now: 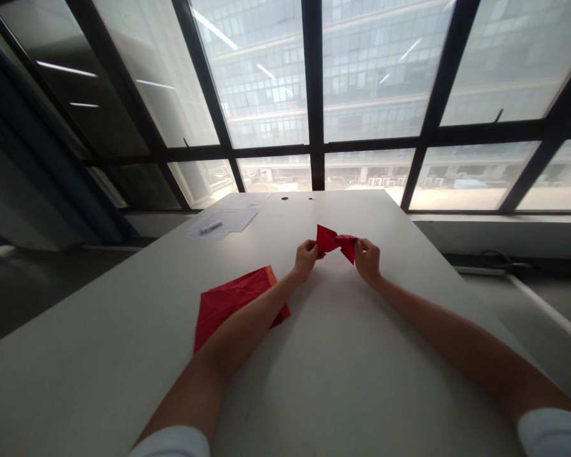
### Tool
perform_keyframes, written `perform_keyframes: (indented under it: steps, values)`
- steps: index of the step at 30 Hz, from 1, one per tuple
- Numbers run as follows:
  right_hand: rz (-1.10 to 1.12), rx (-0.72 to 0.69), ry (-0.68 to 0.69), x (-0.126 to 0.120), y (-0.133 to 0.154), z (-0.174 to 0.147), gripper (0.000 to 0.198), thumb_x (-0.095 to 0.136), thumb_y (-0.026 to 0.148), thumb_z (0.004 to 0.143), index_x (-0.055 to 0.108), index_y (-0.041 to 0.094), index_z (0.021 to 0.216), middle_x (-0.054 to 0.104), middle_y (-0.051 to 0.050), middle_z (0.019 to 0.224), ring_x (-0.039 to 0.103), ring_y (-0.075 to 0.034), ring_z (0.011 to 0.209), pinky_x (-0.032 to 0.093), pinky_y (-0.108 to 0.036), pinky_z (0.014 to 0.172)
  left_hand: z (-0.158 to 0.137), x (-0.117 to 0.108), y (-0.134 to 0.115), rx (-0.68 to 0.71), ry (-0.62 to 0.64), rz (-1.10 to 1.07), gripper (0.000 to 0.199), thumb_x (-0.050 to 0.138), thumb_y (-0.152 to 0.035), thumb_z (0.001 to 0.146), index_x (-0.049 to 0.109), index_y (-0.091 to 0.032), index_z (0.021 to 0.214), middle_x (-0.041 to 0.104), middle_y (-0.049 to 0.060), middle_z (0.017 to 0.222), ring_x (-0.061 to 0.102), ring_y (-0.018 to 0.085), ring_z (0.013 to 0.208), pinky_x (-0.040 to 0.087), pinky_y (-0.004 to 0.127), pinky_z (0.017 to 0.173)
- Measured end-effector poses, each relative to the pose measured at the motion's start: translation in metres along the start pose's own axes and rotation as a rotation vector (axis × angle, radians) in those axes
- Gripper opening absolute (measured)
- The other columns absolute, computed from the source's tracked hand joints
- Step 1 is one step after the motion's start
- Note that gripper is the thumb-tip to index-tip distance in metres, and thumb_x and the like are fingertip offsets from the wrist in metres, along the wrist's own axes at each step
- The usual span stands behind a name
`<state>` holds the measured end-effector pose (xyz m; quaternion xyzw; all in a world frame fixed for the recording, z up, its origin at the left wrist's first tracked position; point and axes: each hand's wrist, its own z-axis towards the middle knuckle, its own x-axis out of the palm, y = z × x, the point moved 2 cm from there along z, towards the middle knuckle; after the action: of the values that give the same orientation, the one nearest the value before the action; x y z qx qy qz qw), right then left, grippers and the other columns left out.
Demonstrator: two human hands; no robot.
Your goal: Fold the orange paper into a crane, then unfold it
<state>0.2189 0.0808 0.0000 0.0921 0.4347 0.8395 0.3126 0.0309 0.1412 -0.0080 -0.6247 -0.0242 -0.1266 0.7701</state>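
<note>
A red paper bow shape (327, 239), folded and pinched narrow in its middle, is held just above the white table (333, 355). My left hand (307, 258) grips its left wing between thumb and fingers. On the other side, my right hand (367, 259) pinches the tip of the right wing, which hangs down in a point. Under my left forearm lies a larger red sheet (233, 298) with an orange strip along its right edge; the forearm covers part of it.
White papers (233, 216) lie at the table's far left, with a whitish marker-like stick (211, 226) on them. A dark round hole (284, 198) and a small dark item (312, 198) show near the far edge. Large windows (266, 76) stand beyond.
</note>
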Motion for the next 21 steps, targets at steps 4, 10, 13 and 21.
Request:
perform_keyframes:
  steps: [4, 10, 13, 21]
  values:
    - [0.020, -0.035, -0.021, -0.001, -0.001, 0.003, 0.037, 0.042, 0.041, 0.095, 0.071, 0.018, 0.095, 0.071, -0.009, 0.090, 0.064, -0.024, 0.082, 0.050, -0.036, 0.076, 0.003, -0.002, 0.002, 0.013, -0.023, 0.001, 0.023, 0.073, -0.032, 0.074, 0.063, -0.012, 0.082, 0.067, 0.004, 0.073, 0.063, 0.014, 0.062, 0.052, 0.029, 0.063]
    - [-0.151, -0.417, 0.065, -0.002, 0.014, -0.005, 0.046, 0.056, 0.029, 0.087, 0.053, 0.022, 0.132, 0.059, -0.012, 0.126, 0.054, -0.029, 0.116, 0.044, -0.046, 0.097, 0.007, -0.006, 0.005, -0.005, -0.052, 0.011, 0.024, 0.074, -0.034, 0.072, 0.064, -0.013, 0.078, 0.065, 0.002, 0.068, 0.057, 0.012, 0.057, 0.045, 0.025, 0.056]
    - [-0.307, -0.517, 0.085, 0.001, 0.019, -0.009, 0.045, 0.060, 0.029, 0.087, 0.054, 0.026, 0.131, 0.056, -0.011, 0.133, 0.048, -0.031, 0.125, 0.035, -0.049, 0.105, 0.004, -0.006, 0.004, -0.015, -0.016, 0.024, 0.027, 0.076, -0.037, 0.070, 0.066, -0.013, 0.079, 0.066, 0.003, 0.070, 0.058, 0.013, 0.059, 0.044, 0.025, 0.057]
    - [-0.423, -0.596, 0.137, 0.000, 0.021, -0.008, 0.029, 0.056, 0.027, 0.093, 0.062, 0.028, 0.120, 0.064, -0.007, 0.124, 0.051, -0.027, 0.124, 0.018, -0.050, 0.114, 0.001, -0.001, 0.004, 0.007, 0.096, 0.103, 0.028, 0.079, -0.037, 0.066, 0.067, -0.013, 0.073, 0.066, 0.002, 0.066, 0.056, 0.012, 0.058, 0.042, 0.024, 0.055]
